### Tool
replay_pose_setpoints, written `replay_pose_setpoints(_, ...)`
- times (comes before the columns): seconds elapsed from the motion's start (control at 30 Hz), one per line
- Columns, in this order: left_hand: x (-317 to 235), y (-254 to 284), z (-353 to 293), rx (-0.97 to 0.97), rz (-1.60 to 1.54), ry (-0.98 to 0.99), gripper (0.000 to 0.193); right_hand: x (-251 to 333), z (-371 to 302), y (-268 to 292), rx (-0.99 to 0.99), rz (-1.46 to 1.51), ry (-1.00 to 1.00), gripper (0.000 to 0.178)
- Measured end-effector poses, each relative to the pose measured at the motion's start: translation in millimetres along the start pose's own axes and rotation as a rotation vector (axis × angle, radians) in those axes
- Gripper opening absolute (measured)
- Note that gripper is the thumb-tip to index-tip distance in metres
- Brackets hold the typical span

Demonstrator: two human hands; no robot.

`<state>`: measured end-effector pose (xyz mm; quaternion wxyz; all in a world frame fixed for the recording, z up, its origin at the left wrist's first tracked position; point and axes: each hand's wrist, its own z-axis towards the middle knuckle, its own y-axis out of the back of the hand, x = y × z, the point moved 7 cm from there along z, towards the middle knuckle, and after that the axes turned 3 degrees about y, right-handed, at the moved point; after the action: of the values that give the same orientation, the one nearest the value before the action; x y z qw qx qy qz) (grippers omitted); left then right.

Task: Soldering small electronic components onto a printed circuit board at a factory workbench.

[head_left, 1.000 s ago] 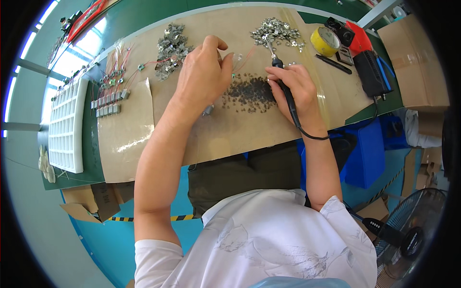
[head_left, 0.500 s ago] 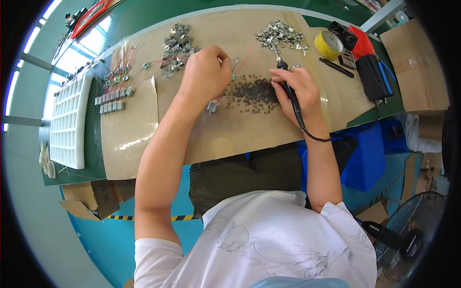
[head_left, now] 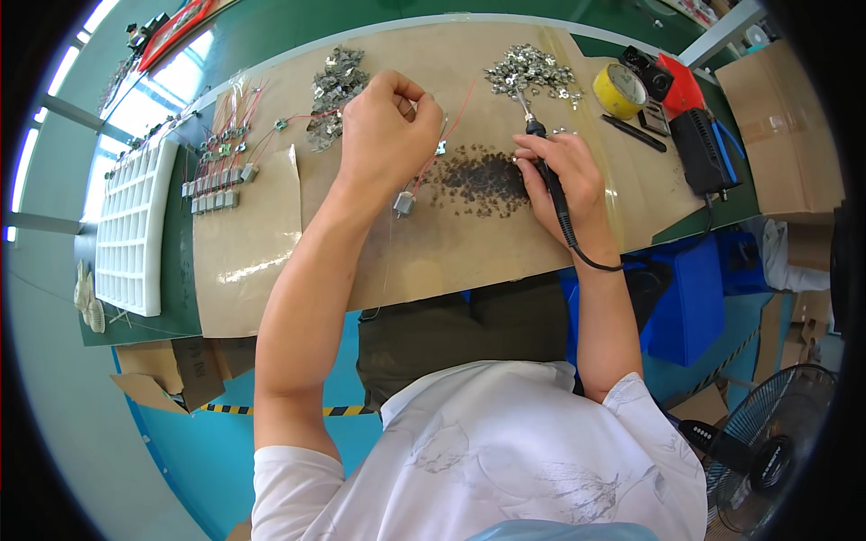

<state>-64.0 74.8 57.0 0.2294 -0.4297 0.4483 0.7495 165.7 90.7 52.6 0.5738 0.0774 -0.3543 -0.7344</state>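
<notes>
My right hand [head_left: 570,176] is wrapped round a soldering iron [head_left: 552,178]. Its metal tip points away from me, at the near edge of a pile of small shiny metal pieces [head_left: 532,70]. My left hand [head_left: 390,131] is closed, its fingertips curled together; what they pinch, if anything, is hidden. Just right of that hand lies a small circuit board [head_left: 440,147] with red wires. Below it sits a small silver motor [head_left: 405,203]. Many tiny dark pieces [head_left: 487,180] are spread between my hands. Behind my left hand rises a heap of grey metal parts [head_left: 338,83].
Wired motors [head_left: 216,191] stand in rows at left, beside a white compartment tray [head_left: 131,230]. Yellow tape [head_left: 620,90], a black pen-like tool [head_left: 634,132] and a black box [head_left: 704,149] lie at right. A fan [head_left: 767,451] stands at lower right. The iron's cord loops by my right wrist.
My left hand has lifted a little away from the small circuit board, farther from me. My right hand keeps the soldering iron in nearly the same place.
</notes>
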Motion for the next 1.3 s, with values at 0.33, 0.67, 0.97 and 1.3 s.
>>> replay_pose_setpoints(0.33, -20.9, -40.2, -29.5, 0.247, -0.098, -0.308, 0.010, -26.5, -47.7, 31.7, -0.215, 0.416, -0.448, 0.034)
replay_pose_setpoints(0.67, -20.9, -59.9, -36.3, 0.283, 0.221, -0.423, 0.008, -15.6, -52.1, 33.5, -0.211, 0.384, -0.451, 0.016)
replay_pose_setpoints(0.97, -17.7, -63.6, -37.4, 0.281, 0.285, -0.460, 0.009, -14.5, -44.8, 33.4, -0.171, 0.299, -0.422, 0.013)
replay_pose_setpoints(1.3, -21.8, -65.3, -39.6, 0.261, 0.314, -0.515, 0.009, -14.8, -43.4, 32.4, -0.168, 0.318, -0.410, 0.012)
